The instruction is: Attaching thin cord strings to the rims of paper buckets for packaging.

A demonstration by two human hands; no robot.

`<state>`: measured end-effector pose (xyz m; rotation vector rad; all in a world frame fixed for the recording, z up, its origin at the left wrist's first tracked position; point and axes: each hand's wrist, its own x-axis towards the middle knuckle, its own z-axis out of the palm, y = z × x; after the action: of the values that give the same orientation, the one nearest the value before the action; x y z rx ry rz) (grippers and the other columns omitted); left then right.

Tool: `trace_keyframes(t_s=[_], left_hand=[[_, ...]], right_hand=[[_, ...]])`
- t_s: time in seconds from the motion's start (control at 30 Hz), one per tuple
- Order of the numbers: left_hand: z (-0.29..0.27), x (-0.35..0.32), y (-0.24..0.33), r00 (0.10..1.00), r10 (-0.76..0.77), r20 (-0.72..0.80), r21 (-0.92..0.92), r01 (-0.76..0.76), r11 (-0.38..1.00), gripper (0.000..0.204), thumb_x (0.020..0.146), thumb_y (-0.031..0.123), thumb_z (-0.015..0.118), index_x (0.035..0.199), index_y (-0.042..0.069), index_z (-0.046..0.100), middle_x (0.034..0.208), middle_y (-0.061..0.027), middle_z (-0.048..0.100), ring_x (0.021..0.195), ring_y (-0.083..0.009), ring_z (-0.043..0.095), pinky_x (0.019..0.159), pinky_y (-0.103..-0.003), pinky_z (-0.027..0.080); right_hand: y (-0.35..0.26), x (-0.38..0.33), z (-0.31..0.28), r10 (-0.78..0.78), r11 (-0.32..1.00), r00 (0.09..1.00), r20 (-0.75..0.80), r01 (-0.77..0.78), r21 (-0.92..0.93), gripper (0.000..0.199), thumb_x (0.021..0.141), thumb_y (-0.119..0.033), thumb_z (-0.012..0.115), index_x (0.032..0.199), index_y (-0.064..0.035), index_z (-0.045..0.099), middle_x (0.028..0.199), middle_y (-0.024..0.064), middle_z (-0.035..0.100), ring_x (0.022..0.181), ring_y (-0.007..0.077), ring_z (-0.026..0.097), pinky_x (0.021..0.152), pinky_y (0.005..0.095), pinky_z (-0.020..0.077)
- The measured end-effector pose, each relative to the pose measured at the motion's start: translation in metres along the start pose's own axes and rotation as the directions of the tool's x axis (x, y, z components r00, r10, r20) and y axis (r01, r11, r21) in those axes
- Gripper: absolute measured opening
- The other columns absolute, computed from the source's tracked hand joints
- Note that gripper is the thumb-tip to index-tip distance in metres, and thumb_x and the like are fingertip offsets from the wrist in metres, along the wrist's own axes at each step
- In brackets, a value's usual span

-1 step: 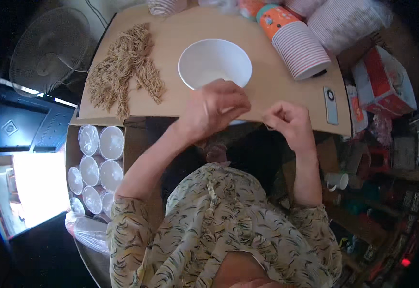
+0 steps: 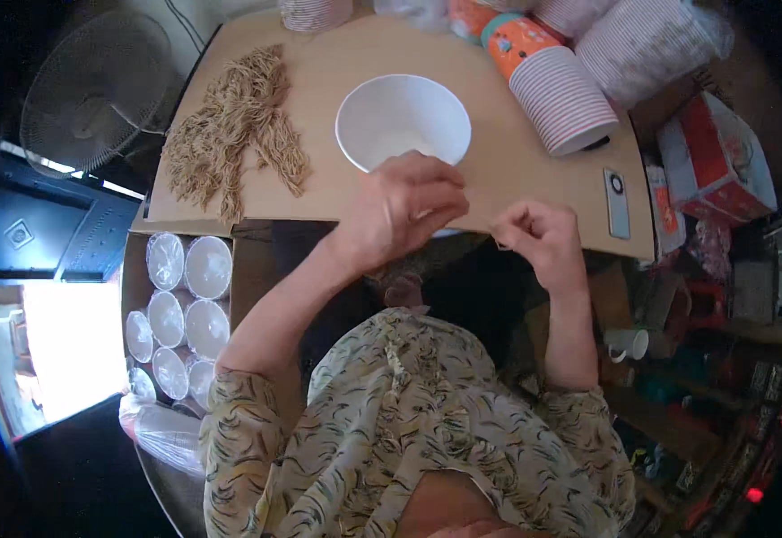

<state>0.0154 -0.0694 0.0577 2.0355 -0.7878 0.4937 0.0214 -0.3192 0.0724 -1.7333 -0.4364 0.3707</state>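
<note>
My left hand (image 2: 409,204) is closed in a pinch just in front of a white paper bowl (image 2: 400,108), covering part of its near rim. Something pale lies at the bottom of the bowl. To the right, my right hand (image 2: 541,235) is also pinched, over the near table edge. A thin strand seems to show at its fingertips, too fine to name. Whatever the left fingers hold is hidden. A loose heap of tan twisted cords (image 2: 230,125) lies at the left of the table.
Stacked paper cups (image 2: 561,99) lie at the far right of the brown table (image 2: 319,54), a phone (image 2: 617,204) at its right edge. Below left stands a carton of plastic-wrapped cups (image 2: 167,318). A fan (image 2: 95,90) is at the upper left, a red-and-white box (image 2: 714,152) at the right.
</note>
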Motion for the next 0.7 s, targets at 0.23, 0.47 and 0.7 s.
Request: trace_keyframes(t_s=[0.23, 0.47, 0.7], left_hand=[[0.000, -0.023, -0.018, 0.983, 0.039, -0.178, 0.278, 0.012, 0.961, 0.017, 0.077, 0.009, 0.078, 0.094, 0.012, 0.075, 0.099, -0.0045, 0.074, 0.087, -0.0239, 0.069, 0.076, -0.037, 0.053], [0.009, -0.016, -0.011, 0.957, -0.077, -0.279, 0.273, 0.156, 0.949, 0.019, 0.077, 0.010, 0.077, 0.094, 0.017, 0.077, 0.092, -0.0020, 0.076, 0.069, -0.0195, 0.070, 0.061, -0.033, 0.054], [0.021, -0.017, -0.020, 0.975, 0.009, -0.222, 0.560, 0.120, 0.820, 0.022, 0.080, 0.019, 0.075, 0.102, 0.022, 0.075, 0.074, 0.0036, 0.071, 0.055, -0.0169, 0.065, 0.051, -0.032, 0.051]], right_hand=[[-0.008, -0.021, -0.006, -0.092, 0.954, 0.988, -0.126, 0.124, 0.273, 0.007, 0.081, -0.002, 0.069, 0.078, 0.0011, 0.063, 0.072, 0.0009, 0.058, 0.066, 0.0081, 0.050, 0.061, 0.0237, 0.0369], [0.007, -0.015, -0.002, -0.163, 0.718, 0.977, -0.139, 0.214, 0.662, 0.019, 0.082, -0.007, 0.071, 0.073, -0.0006, 0.056, 0.066, 0.0033, 0.049, 0.057, 0.0107, 0.041, 0.051, 0.0266, 0.0309], [0.015, -0.017, -0.004, -0.191, 0.736, 0.973, -0.130, 0.230, 0.637, 0.022, 0.081, -0.010, 0.075, 0.073, -0.0006, 0.056, 0.066, 0.0038, 0.048, 0.055, 0.0112, 0.040, 0.049, 0.0258, 0.0318]])
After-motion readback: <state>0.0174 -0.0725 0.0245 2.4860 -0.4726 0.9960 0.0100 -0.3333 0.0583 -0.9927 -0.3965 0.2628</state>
